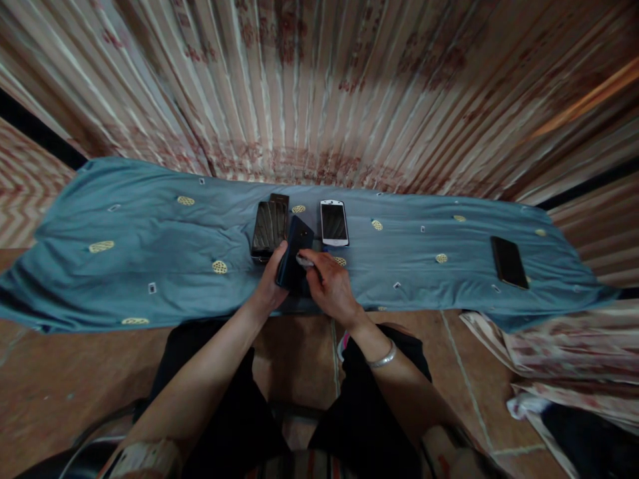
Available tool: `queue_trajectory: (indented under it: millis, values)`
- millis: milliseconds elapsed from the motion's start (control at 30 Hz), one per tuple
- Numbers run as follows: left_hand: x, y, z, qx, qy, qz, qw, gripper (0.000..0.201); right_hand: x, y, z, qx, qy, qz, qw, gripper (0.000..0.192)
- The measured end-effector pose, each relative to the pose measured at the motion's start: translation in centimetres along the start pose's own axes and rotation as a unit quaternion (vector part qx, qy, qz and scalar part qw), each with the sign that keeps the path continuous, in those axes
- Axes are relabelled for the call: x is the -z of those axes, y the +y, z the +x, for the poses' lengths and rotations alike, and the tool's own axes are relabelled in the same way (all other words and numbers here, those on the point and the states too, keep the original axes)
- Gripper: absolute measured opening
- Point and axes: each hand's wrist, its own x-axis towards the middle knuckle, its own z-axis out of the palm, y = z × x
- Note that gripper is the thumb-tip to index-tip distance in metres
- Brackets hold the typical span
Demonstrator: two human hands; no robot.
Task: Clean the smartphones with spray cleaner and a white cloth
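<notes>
Phones lie on a blue patterned cloth [150, 233]. A dark blue slab phone [295, 256], long axis running away and rightward, is gripped along its left edge by the left hand [272, 283]; a small pale object [304, 261], perhaps a cloth, is pinched against it by the right hand [332, 286].

A home — draped curtain [319, 86], tiled floor [60, 379].

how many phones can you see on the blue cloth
5: a dark phone in the hands, two stacked black phones behind it, a white phone beside, a black phone far right. More may be hidden.
</notes>
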Motion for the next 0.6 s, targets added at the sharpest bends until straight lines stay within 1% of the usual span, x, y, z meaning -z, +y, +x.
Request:
queue_trajectory:
  millis: [100, 200, 267, 467, 600]
  values:
    - [0.04, -0.66, 0.27, -0.003, 0.007, -0.005, 1.000, 0.023, 0.08, 0.32, 0.09, 0.004, 0.017, -0.011, 1.000, 0.042]
    - [0.34, -1.15, 0.51, -0.011, 0.020, -0.011, 1.000, 0.017, 0.16, 0.34, 0.13, -0.005, 0.015, -0.014, 1.000, 0.043]
    - [0.50, -1.12, 0.53, -0.014, 0.025, -0.010, 1.000, 0.016, 0.18, 0.14, 0.11, -0.005, 0.010, -0.007, 1.000, 0.042]
    - [0.31, -0.39, 0.35, -0.008, 0.007, -0.002, 1.000, 0.021, 0.23, -0.53, 0.06, -0.003, -0.004, 0.015, 1.000, 0.042]
    - [0.24, -0.86, 0.44, -0.001, 0.016, -0.006, 1.000, 0.019, 0.37, -0.26, 0.18, -0.013, 0.001, 0.008, 1.000, 0.040]
